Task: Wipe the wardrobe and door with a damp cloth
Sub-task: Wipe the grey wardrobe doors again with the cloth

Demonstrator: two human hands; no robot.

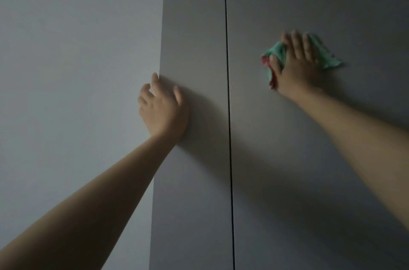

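Note:
A grey wardrobe (298, 148) fills the centre and right of the head view, with a thin dark gap (229, 115) between its two door panels. My right hand (297, 64) presses a crumpled green cloth (329, 57) with a pink edge flat against the right panel, fingers spread and straight. My left hand (162, 108) rests on the left panel (194, 26) close to its outer edge, fingers relaxed, holding nothing.
A pale grey wall (77, 59) lies left of the wardrobe's side edge. The light is dim and both forearms cast shadows on the panels.

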